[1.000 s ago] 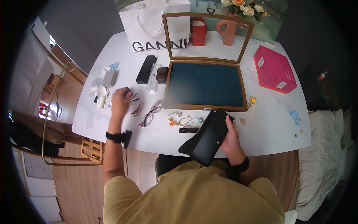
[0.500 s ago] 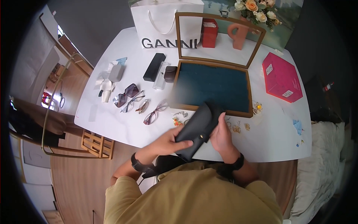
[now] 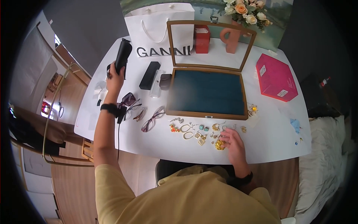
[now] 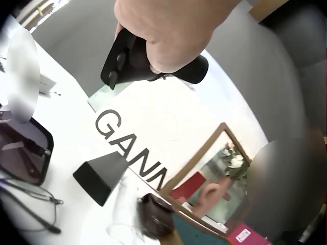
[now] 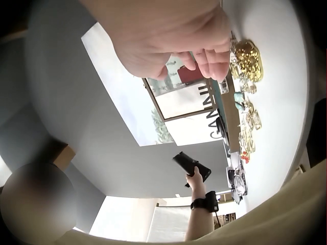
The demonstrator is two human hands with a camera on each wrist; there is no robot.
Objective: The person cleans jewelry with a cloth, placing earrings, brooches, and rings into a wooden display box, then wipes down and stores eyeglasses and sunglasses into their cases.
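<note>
My left hand [image 3: 115, 81] grips a black leather glasses case [image 3: 123, 52], lifted at the table's back left near the paper bag. In the left wrist view, round snaps [image 4: 121, 60] show at one end of the black leather. My right hand [image 3: 235, 147], fingers loosely spread and holding nothing, hovers at the front right. Its fingertips are right beside a chunky gold ornament [image 3: 219, 145]. Around it lie bracelets [image 3: 188, 135], turquoise pieces [image 3: 203, 127] and other small jewelry. Sunglasses [image 3: 128, 99] and purple-framed glasses [image 3: 153, 119] rest near my left forearm.
A wooden display box [image 3: 209, 93] stands mid-table with its glass lid [image 3: 210, 23] raised. Left of it are a long black box [image 3: 150, 75], a clear case [image 3: 156, 87] and a brown pouch [image 3: 165, 81]. A white paper bag [image 3: 160, 35] stands behind; a pink box [image 3: 276, 77] lies right.
The black glasses case, held between both hands half a second ago, has moved to the back left in my left hand. My right hand has let go of it and stays by the jewelry.
</note>
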